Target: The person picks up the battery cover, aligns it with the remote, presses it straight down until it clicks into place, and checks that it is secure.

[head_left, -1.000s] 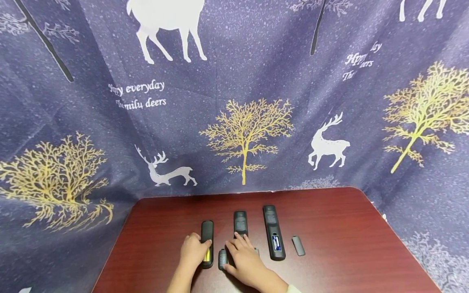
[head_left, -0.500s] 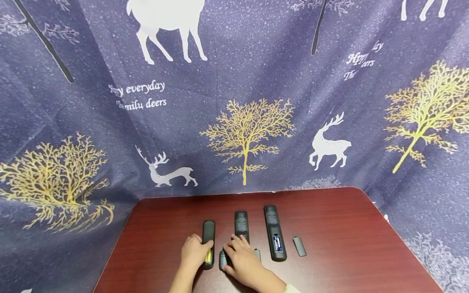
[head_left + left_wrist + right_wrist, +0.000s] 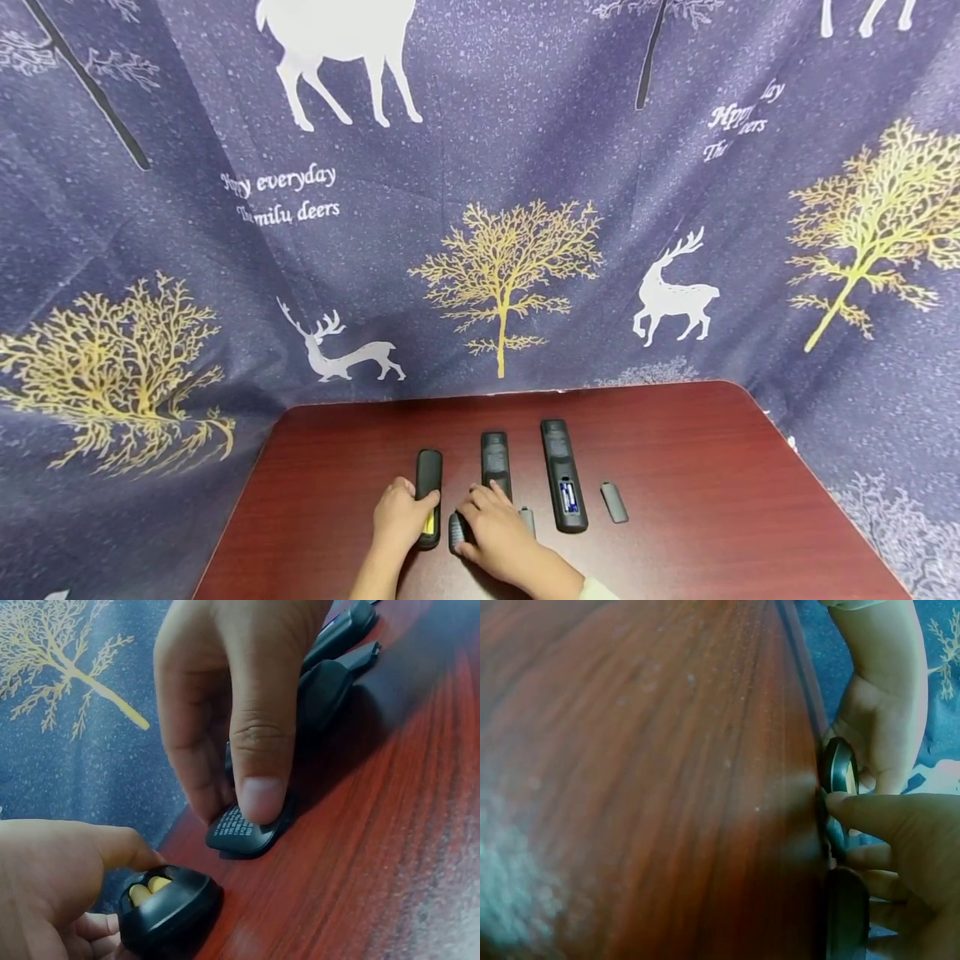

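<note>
Compared with a second earlier, the right hand [image 3: 497,531] had drawn its fingers [image 3: 478,502] in over the small dark cover [image 3: 456,538] at nine o'clock, hiding more of it; more of the grey cover [image 3: 528,520] at two o'clock showed.

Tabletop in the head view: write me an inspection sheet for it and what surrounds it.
Surface: red-brown wood-grain table, glossy, with light reflections.
Job's things: three dark remotes lying compartment side up. The left remote holds yellow batteries; the right remote shows blue batteries; the middle remote is partly hidden by the right hand. Three loose covers: left cover, middle cover, right cover.
Clutter: nothing seen.
Hands: left hand grips the left remote; right hand pinches the left cover.
Cables: nothing seen.
Surroundings: blue-purple cloth behind the table, printed with white deer and yellow trees.
</note>
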